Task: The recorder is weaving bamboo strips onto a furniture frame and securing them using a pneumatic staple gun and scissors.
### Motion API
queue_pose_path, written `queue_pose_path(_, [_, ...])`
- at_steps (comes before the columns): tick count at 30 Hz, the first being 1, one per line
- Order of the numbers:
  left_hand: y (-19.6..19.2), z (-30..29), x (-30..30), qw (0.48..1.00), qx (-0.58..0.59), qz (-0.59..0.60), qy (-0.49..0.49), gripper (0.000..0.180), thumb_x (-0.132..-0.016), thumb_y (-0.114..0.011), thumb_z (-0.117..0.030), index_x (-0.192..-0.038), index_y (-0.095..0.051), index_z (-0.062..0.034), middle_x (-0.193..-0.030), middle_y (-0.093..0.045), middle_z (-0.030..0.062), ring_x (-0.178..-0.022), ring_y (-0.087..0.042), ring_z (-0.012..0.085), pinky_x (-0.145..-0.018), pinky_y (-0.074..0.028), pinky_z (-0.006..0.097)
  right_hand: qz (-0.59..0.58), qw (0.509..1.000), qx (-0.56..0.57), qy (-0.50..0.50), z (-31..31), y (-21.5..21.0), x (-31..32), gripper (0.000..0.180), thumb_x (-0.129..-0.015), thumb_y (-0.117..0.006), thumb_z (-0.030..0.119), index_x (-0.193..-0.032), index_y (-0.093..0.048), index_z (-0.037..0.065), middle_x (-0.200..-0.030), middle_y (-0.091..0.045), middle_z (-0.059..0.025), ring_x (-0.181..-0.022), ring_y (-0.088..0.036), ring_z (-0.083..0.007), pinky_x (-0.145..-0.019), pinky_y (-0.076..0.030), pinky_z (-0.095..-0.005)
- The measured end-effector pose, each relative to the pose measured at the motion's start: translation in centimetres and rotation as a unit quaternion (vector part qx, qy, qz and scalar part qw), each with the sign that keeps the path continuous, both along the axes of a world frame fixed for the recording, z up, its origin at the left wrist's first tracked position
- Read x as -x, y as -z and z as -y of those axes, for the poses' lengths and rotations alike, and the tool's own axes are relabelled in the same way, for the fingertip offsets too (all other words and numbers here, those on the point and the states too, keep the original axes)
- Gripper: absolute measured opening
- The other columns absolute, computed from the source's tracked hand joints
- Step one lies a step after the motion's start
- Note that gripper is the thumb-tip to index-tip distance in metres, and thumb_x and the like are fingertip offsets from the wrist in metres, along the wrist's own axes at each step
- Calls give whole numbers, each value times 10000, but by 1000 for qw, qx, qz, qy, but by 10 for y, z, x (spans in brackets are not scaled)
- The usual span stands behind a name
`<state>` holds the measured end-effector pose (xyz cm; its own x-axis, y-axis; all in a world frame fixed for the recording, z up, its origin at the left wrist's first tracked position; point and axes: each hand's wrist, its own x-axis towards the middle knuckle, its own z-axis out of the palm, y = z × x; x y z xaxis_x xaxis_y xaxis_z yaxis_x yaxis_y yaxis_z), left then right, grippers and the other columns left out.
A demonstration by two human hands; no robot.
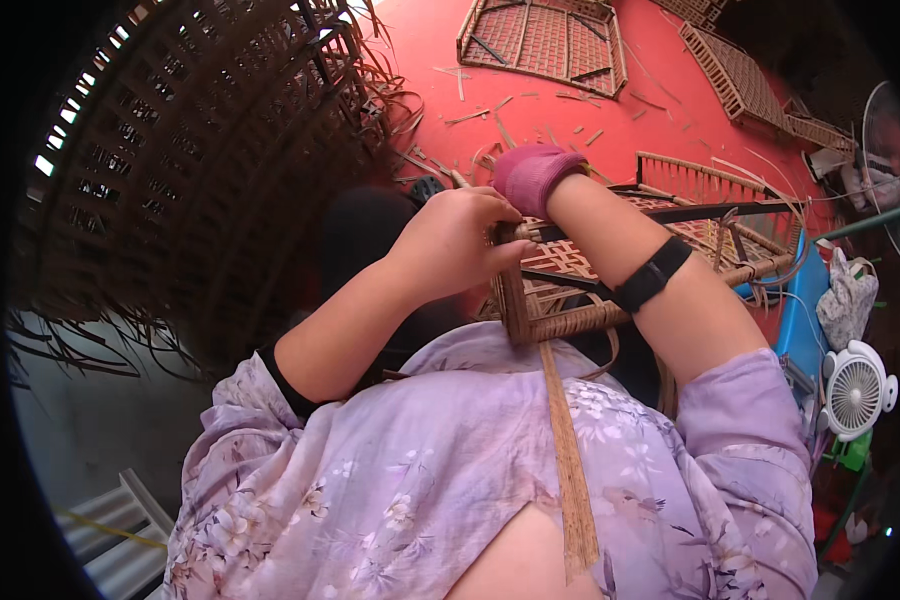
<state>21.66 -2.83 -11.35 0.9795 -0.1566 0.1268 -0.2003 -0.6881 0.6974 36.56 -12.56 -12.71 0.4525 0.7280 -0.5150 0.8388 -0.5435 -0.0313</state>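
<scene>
On my lap rests a woven rattan tray (572, 322), its rim wrapped in cane and dark bars crossing its lattice. My bare left hand (463, 238) is closed over the tray's near left corner, thumb and fingers round the wrapped rim. Just beyond it, my right hand (536, 180) wears a pink glove and is bent at the wrist over the far side of that corner. The right fingers are turned away and hidden, so what they touch does not show. A flat brown cane strip (567, 470) runs from the tray down across my shirt.
A large dark woven basket (200, 180) with loose strip ends fills the left. Woven panels (542, 42) lie on the red floor (420, 60) among cane scraps. At right are a small white fan (856, 391), a blue object (802, 310) and a plastic bag (848, 300).
</scene>
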Motion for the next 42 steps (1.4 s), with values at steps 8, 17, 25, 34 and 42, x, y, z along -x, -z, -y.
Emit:
queue_pose_path(8, [15,-4,-6,993,110,-15,31,395,-810,-820,-247,-1061,-729,45,-1111,-674,144,-1053,-647,265,-932,-509,371,52,876,-428,218,80,-28,30,289,-897,-626,337,-884,-716,63,-841,-696,-179,-802,-669,-376,-717,-518,-440])
queue_pose_path(17, [10,-4,-6,989,119,-65,59,348,-853,-804,-209,-1101,-730,23,-1159,-636,81,-1092,-612,203,-947,-486,337,-446,655,-506,341,129,44,114,378,-960,-621,146,-1319,-572,39,-1229,-621,-94,-982,-637,-150,-853,-529,-316])
queue_pose_path(25, [8,-1,-6,992,90,-76,41,339,-863,-795,-212,-1089,-729,32,-1142,-651,97,-1096,-610,196,-967,-472,331,-390,719,-519,247,114,64,90,417,-959,-610,216,-1347,-567,71,-1169,-668,-136,-1091,-648,-236,-927,-519,-357])
queue_pose_path(34, [21,0,1,985,151,-86,7,353,-863,-790,-229,-1113,-718,10,-1030,-726,100,-975,-669,165,-909,-501,323,-385,728,-452,343,118,46,103,307,-966,-596,288,-1160,-659,59,-1010,-694,-165,-944,-679,-294,-840,-522,-402])
queue_pose_path(42, [25,16,8,991,-8,127,42,296,-946,-647,-197,-1162,-618,3,-994,-695,149,-913,-676,315,-862,-518,384,-263,759,-529,276,118,46,116,231,-932,-617,268,-892,-630,41,-764,-629,-177,-761,-652,-368,-675,-500,-425])
